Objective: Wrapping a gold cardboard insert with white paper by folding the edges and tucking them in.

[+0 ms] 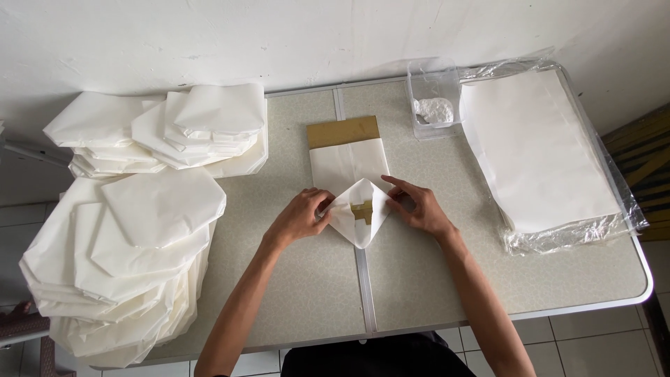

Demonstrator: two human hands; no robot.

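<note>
A white paper sheet [347, 167] lies wrapped over a brown cardboard form [343, 130] in the middle of the table. Its near end is folded into a point [359, 225], and a bit of brown card shows in the gap of the fold. My left hand [301, 215] pinches the left flap of that point. On the right flap rests my right hand [417, 204], fingers pressing the paper flat. Both hands touch the same sheet.
Two heaps of folded white paper bags sit at the left: one at the back [167, 129], one large near the front edge [118, 258]. A flat paper stack in clear plastic [541, 153] lies right. A clear box with white paste [434, 105] stands behind. Grey folding table [433, 279].
</note>
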